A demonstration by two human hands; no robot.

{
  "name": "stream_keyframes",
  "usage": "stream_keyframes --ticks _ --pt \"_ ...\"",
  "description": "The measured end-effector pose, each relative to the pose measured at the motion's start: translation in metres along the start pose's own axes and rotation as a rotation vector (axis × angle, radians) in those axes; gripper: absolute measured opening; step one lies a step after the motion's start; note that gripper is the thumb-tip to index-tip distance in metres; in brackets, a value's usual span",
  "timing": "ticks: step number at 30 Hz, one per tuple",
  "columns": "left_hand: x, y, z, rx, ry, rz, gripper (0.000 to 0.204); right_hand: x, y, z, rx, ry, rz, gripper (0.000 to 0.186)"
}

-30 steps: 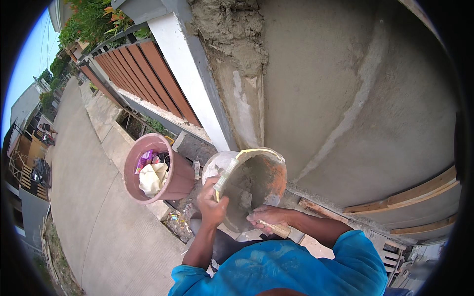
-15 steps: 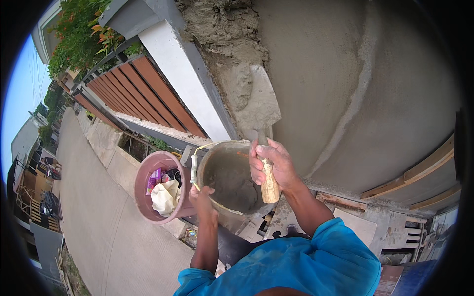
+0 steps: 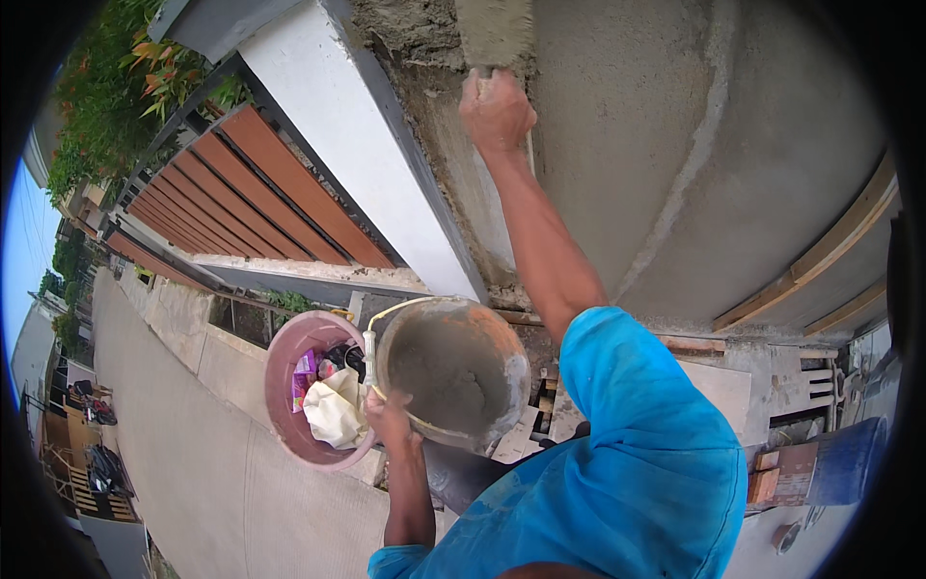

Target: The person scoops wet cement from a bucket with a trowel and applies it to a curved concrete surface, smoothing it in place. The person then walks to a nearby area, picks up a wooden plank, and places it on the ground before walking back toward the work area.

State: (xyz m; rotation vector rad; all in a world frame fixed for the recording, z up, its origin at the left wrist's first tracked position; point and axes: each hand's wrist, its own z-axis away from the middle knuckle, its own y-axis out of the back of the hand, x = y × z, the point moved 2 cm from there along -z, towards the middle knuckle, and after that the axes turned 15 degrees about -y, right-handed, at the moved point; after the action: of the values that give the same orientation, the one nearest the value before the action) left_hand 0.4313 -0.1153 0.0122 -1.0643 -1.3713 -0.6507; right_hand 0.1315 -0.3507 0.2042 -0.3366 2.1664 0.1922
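While the right arm (image 3: 548, 241) is stretched up the grey wall (image 3: 617, 145): the right hand (image 3: 498, 108) is clenched on a trowel (image 3: 494, 34), near the top edge of the view.
Trowel position: its flat blade lies just beyond the knuckles, over the rough column (image 3: 424, 121); whether it touches the surface cannot be told.
Left hand (image 3: 388, 417): well below the right one, clamped on a round bucket (image 3: 518, 381) at the rim, beside the lower end of its pale handle grip (image 3: 369, 355).
Bucket contents: wet grey mortar (image 3: 453, 376), far from the trowel.
Beside the bucket: a pink bin (image 3: 281, 381) with a cream cloth-like item (image 3: 336, 410) and a purple packet (image 3: 304, 374).
Hidden or cut off: the fist covers the trowel's handle, and the picture's top edge crops its blade.
Hard to make out: the left fingers are blurred, so whether they wrap rim, handle or both is unclear.
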Motion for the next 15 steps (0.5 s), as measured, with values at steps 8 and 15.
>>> stream_keyframes --ticks 8,15 --pt "-0.014 -0.005 0.015 0.175 -0.015 0.016 0.035 0.057 0.167 0.141 -1.381 0.141 0.015 0.034" --pt "-0.014 -0.017 0.048 0.178 -0.022 0.049 0.035 0.116 0.203 0.008 -1.534 -0.149 0.334 0.048"
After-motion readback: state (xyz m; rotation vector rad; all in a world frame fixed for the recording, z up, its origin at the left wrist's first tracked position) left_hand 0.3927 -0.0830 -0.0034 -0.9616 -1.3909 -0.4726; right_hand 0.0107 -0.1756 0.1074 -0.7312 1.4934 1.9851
